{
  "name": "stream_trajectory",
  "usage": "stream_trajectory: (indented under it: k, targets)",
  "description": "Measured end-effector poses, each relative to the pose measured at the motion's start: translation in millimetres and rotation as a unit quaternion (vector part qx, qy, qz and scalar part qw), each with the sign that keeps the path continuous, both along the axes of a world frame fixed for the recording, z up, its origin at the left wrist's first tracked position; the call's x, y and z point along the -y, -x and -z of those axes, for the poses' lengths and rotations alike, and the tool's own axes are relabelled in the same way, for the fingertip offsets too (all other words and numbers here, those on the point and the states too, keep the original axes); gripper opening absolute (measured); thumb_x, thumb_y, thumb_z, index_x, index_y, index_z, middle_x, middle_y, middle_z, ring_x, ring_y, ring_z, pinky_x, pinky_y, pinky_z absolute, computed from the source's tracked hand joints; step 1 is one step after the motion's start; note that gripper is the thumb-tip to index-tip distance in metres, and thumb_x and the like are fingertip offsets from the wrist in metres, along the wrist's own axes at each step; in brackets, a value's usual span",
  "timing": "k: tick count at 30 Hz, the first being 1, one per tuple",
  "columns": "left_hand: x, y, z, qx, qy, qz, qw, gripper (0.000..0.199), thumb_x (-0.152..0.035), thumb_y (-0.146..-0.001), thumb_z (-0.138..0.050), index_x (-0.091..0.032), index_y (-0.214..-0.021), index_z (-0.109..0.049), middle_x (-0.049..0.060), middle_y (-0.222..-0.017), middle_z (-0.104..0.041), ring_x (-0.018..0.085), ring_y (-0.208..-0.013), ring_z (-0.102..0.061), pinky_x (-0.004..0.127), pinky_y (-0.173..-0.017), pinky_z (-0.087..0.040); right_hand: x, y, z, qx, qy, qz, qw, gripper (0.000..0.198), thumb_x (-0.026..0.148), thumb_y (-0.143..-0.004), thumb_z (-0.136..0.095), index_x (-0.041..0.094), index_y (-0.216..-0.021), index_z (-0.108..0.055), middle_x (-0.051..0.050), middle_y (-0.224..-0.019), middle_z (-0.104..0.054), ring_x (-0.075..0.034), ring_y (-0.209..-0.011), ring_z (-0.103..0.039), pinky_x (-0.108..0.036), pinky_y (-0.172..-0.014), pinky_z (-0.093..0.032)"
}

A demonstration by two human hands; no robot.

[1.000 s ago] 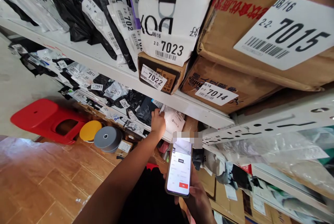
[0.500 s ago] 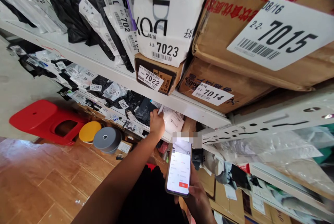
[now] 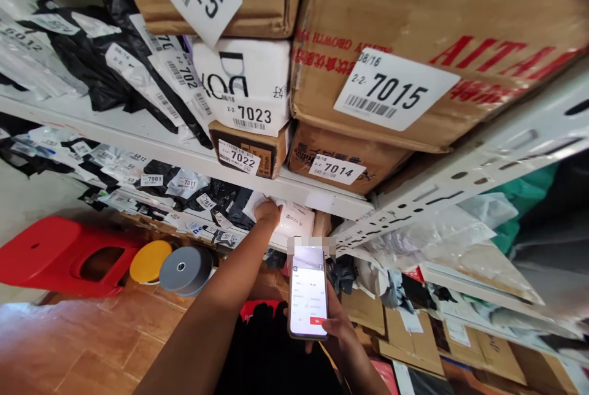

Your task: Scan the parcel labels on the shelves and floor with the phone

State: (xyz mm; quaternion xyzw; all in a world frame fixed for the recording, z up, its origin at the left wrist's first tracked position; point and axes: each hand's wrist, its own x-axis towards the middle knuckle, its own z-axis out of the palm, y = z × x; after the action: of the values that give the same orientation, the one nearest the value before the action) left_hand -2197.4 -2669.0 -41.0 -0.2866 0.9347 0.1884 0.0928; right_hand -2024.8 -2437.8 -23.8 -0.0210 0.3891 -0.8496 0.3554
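Note:
My left hand (image 3: 268,213) reaches into the lower shelf with its fingers closed at the edge of a white parcel (image 3: 253,204). The fingertips are partly hidden, so the exact grip is hard to see. Touching or just beside that hand on the right is a rounded white plastic-wrapped package (image 3: 295,221) with small print. My right hand (image 3: 338,323) holds a smartphone (image 3: 307,297) upright, screen towards me, with the thumb beside a red button on the lit screen.
An upper shelf (image 3: 193,156) carries cardboard boxes, among them one labelled 7015 (image 3: 322,100), and black mailing bags (image 3: 92,70). A perforated white post (image 3: 442,199) stands at the right. On the tiled floor are a red stool (image 3: 59,254) and a grey round-topped stool (image 3: 184,266).
The view has shifted, bringing the 7025 box into sight. My left hand has turned at the white packages, and a white parcel now shows left of it. The phone stays in my right hand.

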Motion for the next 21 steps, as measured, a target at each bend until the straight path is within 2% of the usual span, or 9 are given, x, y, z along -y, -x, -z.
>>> stream_trajectory:
  k: [3, 7, 10, 14, 18, 21]
  targets:
    - [11.3, 10.3, 0.2, -0.006, -0.013, 0.028, 1.0, 0.041, -0.047, -0.089, -0.05, -0.013, -0.111, -0.06, 0.011, -0.108, -0.067, 0.021, -0.097, -0.063, 0.042, -0.088, -0.049, 9.6, 1.7, 0.5, -0.007, -0.012, 0.012, 1.0, 0.084, 0.025, -0.066, -0.065, 0.025, -0.142, -0.03, -0.005, -0.085, -0.071, -0.024, -0.064, -0.066, -0.026, -0.04, -0.047]
    - [20.3, 1.9, -5.5, -0.053, 0.002, 0.053, 0.997, 0.038, -0.043, -0.09, -0.048, -0.016, -0.115, -0.06, 0.011, -0.116, -0.065, 0.02, -0.107, -0.06, 0.04, -0.095, -0.045, 24.9, 13.8, 2.0, -0.019, -0.016, 0.013, 1.0, 0.082, 0.024, -0.067, -0.063, 0.023, -0.141, -0.028, -0.006, -0.085, -0.071, -0.021, -0.054, -0.063, -0.024, -0.037, -0.046]
    - [29.0, -8.4, -12.5, -0.074, 0.024, 0.046, 0.996, 0.034, -0.036, -0.091, -0.043, -0.018, -0.112, -0.064, 0.012, -0.111, -0.067, 0.022, -0.108, -0.06, 0.034, -0.093, -0.045, 40.2, 28.7, 4.7, -0.026, -0.01, 0.034, 0.999, 0.079, 0.023, -0.067, -0.063, 0.025, -0.139, -0.029, -0.006, -0.091, -0.071, -0.02, -0.054, -0.064, -0.024, -0.035, -0.047]
    - [38.1, -14.6, -19.1, -0.078, 0.043, 0.036, 0.995, 0.035, -0.035, -0.091, -0.041, -0.017, -0.104, -0.068, 0.013, -0.106, -0.07, 0.025, -0.103, -0.063, 0.032, -0.086, -0.047, 66.9, 51.0, 6.2, -0.034, 0.003, 0.059, 0.998, 0.066, 0.027, -0.069, -0.064, 0.026, -0.13, -0.039, -0.005, -0.091, -0.07, -0.023, -0.06, -0.067, -0.023, -0.032, -0.047]
    - [38.9, -15.9, -22.5, -0.081, 0.045, 0.037, 0.995, 0.038, -0.037, -0.091, -0.04, -0.015, -0.103, -0.068, 0.014, -0.106, -0.07, 0.027, -0.103, -0.063, 0.032, -0.085, -0.048, 91.2, 69.7, 2.4, -0.043, 0.024, 0.082, 0.995, 0.052, 0.043, -0.072, -0.063, 0.025, -0.118, -0.046, -0.005, -0.09, -0.069, -0.022, -0.059, -0.067, -0.022, -0.029, -0.047]
    - [39.4, -17.2, -24.3, -0.086, 0.039, 0.045, 0.994, 0.039, -0.039, -0.091, -0.038, -0.017, -0.107, -0.067, 0.013, -0.11, -0.069, 0.027, -0.105, -0.063, 0.031, -0.085, -0.048, 100.6, 77.3, -3.0, -0.049, 0.042, 0.092, 0.994, 0.055, 0.058, -0.076, -0.058, 0.025, -0.118, -0.045, -0.006, -0.096, -0.068, -0.024, -0.065, -0.069, -0.022, -0.028, -0.046]
